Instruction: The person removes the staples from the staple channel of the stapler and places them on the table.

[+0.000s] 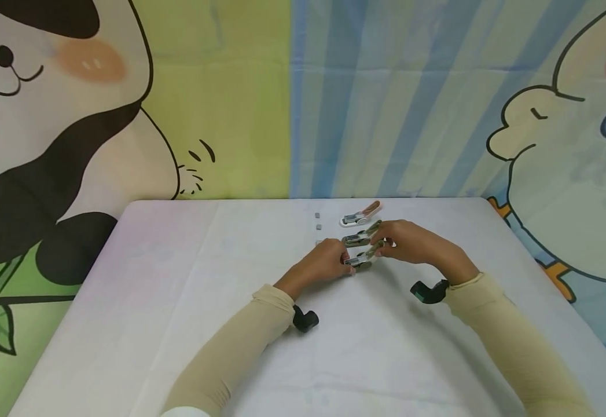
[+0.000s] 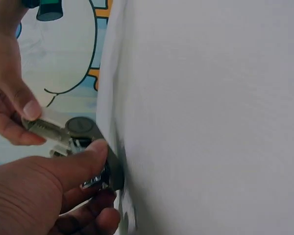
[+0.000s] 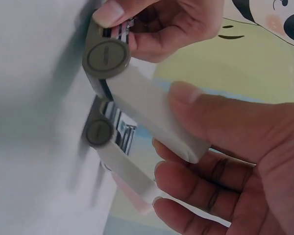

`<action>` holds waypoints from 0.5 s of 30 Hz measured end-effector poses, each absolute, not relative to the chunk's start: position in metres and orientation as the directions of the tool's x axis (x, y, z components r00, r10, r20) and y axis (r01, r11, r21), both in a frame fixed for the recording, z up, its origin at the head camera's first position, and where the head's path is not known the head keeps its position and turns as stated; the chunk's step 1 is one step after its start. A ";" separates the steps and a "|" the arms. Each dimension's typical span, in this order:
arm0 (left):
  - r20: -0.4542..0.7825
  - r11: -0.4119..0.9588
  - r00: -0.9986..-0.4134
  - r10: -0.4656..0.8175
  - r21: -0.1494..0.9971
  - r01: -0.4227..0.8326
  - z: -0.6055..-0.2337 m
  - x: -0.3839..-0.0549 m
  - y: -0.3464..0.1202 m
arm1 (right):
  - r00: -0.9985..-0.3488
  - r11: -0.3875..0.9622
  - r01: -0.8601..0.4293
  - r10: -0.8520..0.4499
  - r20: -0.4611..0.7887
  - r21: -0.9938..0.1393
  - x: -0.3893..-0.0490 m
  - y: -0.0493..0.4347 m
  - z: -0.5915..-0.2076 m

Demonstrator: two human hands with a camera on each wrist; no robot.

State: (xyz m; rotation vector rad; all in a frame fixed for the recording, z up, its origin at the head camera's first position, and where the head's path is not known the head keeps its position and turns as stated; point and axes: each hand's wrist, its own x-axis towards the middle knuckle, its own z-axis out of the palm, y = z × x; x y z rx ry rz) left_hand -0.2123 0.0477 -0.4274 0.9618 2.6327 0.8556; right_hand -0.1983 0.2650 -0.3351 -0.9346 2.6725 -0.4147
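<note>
Three small staplers with raised top arms stand in a row in the head view. The nearest, a grey-green stapler [image 1: 359,262], is between both hands. My left hand [image 1: 327,259] grips its base, thumb on the side near the metal channel. My right hand [image 1: 412,240] pinches its lifted arm [image 3: 154,115] between thumb and fingers. A second grey-green stapler [image 1: 356,239] stands just behind, also seen beyond the held one in the right wrist view. Farthest back is a white stapler [image 1: 352,220] with a pinkish-orange arm.
Left of the staplers, small grey blocks, apparently staple strips [image 1: 319,227], lie in a column; the nearest is partly hidden by my left hand. A white cloth [image 1: 219,324] covers the table. Behind its back edge hangs a cartoon-printed curtain [image 1: 230,116].
</note>
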 end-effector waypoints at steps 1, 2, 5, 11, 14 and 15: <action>0.006 0.627 -0.775 0.632 0.583 0.516 -0.427 -0.213 0.050 | -0.754 0.754 -0.560 -0.635 -0.165 -0.342 -0.200 0.265 -0.334; 0.007 0.636 -0.784 0.620 0.580 0.509 -0.427 -0.213 0.053 | -0.762 0.765 -0.555 -0.625 -0.169 -0.326 -0.201 0.265 -0.332; 0.009 0.651 -0.806 0.591 0.584 0.484 -0.426 -0.213 0.058 | -0.771 0.779 -0.545 -0.611 -0.180 -0.310 -0.203 0.268 -0.330; 0.003 0.699 -0.836 0.548 0.547 0.460 -0.430 -0.210 0.067 | -0.792 0.830 -0.469 -0.547 -0.273 -0.303 -0.206 0.276 -0.341; 0.001 0.722 -0.843 0.538 0.514 0.462 -0.431 -0.208 0.067 | -0.797 0.847 -0.456 -0.525 -0.299 -0.273 -0.207 0.275 -0.348; 0.006 0.722 -0.843 0.538 0.512 0.464 -0.431 -0.208 0.067 | -0.796 0.846 -0.463 -0.528 -0.295 -0.263 -0.207 0.274 -0.349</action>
